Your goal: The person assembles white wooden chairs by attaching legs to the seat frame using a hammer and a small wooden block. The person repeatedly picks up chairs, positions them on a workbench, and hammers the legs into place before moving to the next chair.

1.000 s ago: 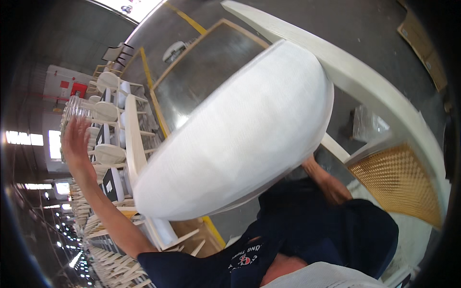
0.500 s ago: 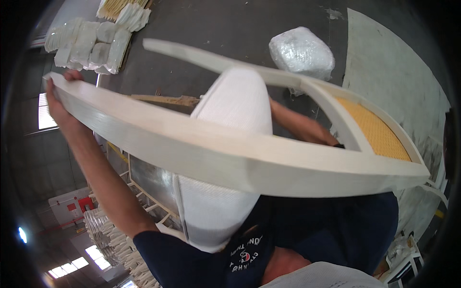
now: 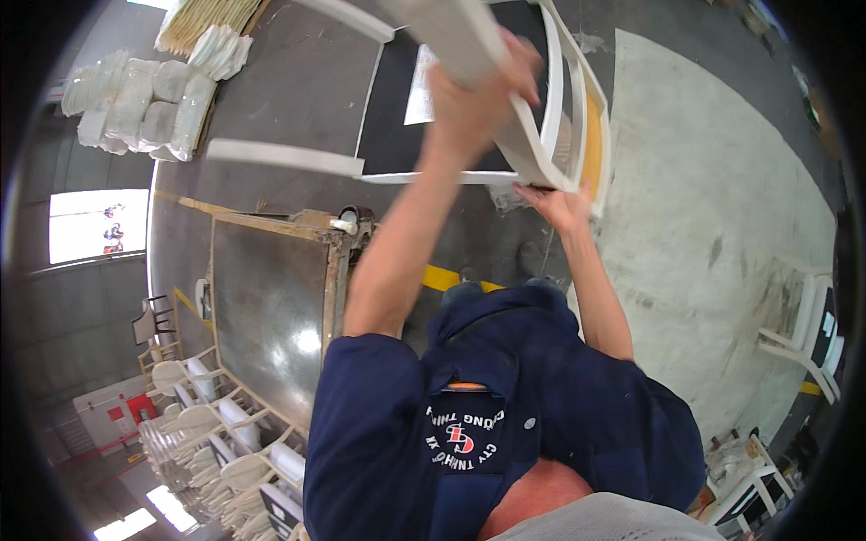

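Observation:
A chair with a white wooden frame is held up in front of me, its black seat underside turned toward me. A white sheet of paper lies on that underside. My left hand is wrapped round a long white post of the frame, blurred by motion. Lower and to the right, my right hand grips the curved back frame beside the yellow woven panel. Two white legs reach out to the left. The top end of the gripped post runs out of the picture.
A metal-topped table stands at my left. Beyond it are many white chair frames. Wrapped white bundles are stacked at the far left. Pale sheeting covers the floor at right, with another white chair on it.
The chair has turned over and moved farther from me; its black underside now shows instead of the white seat. My left hand has shifted from a leg's end to the post nearer the back.

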A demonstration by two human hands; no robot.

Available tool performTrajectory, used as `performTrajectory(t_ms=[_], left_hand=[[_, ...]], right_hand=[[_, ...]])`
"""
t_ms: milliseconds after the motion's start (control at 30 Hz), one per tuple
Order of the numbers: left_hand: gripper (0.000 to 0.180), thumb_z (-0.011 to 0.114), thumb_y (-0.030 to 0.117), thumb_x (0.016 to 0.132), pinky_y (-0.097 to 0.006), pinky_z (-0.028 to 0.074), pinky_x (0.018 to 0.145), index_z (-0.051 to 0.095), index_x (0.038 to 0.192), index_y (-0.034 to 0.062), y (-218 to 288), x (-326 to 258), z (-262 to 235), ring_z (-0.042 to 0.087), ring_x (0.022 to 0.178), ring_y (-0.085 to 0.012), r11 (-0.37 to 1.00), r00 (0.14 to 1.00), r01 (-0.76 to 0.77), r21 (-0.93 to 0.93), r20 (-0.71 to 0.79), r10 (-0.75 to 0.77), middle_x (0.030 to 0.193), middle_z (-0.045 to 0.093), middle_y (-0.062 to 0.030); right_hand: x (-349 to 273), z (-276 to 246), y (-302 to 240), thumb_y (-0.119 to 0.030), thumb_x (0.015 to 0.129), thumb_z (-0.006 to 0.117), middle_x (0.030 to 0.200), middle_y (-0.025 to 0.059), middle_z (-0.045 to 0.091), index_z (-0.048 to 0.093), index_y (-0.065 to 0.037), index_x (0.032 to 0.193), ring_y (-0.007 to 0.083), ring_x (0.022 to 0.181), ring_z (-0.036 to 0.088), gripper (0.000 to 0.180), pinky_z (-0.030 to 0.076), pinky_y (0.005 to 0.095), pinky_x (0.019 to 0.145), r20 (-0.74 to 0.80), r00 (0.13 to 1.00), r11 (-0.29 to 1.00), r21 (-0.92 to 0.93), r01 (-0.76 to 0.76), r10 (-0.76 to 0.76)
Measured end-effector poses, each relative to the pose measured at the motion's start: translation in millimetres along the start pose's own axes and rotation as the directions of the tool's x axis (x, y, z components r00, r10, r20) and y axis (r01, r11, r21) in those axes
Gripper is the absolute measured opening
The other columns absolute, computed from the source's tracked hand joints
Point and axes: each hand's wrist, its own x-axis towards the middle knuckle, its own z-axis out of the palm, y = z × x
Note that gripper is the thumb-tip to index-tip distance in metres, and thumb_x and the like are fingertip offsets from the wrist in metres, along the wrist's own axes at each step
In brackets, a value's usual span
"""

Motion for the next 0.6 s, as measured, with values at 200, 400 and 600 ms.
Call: performTrajectory(t_ms=[200,400,600], left_hand=[[0.034,0.082,0.018,0.063,-0.030,0.053,0.068,0.067,0.090,0.0051,-115.0,-95.8,68.0,0.070,0.076,-0.0183,0.946,0.944,0.313,0.085,0.078,-0.320,0.081,0.070,-0.0087],[0.039,0.086,0.023,0.055,-0.035,0.052,0.061,0.063,0.082,0.0048,-142.6,-127.4,78.4,0.067,0.067,-0.0287,0.955,0.955,0.250,0.159,0.125,-0.270,0.071,0.066,-0.0117],[0.053,0.083,0.035,0.062,-0.040,0.051,0.078,0.064,0.103,0.0067,-132.1,-141.9,67.6,0.063,0.095,-0.0302,0.911,0.895,0.082,0.404,0.373,-0.246,0.100,0.065,-0.0149]], right_hand=[[76.5,-81.9,-39.1,-0.062,0.091,0.038,0.144,0.0193,0.033,0.023,-0.013,0.146,0.0367,0.133,0.034,0.075,0.028,0.0628,0.107,-0.258,0.947,0.928,-0.362,0.091,-0.194],[71.5,-149.7,-36.2,-0.051,0.094,0.039,0.140,0.0187,0.038,0.028,-0.012,0.142,0.0370,0.129,0.039,0.063,0.032,0.0609,0.106,-0.357,0.915,0.906,-0.422,0.022,-0.188],[67.3,-192.8,-71.2,-0.041,0.097,0.040,0.137,0.0181,0.042,0.033,-0.010,0.138,0.0374,0.126,0.044,0.052,0.036,0.0590,0.105,-0.303,0.934,0.854,-0.521,0.004,-0.190]])
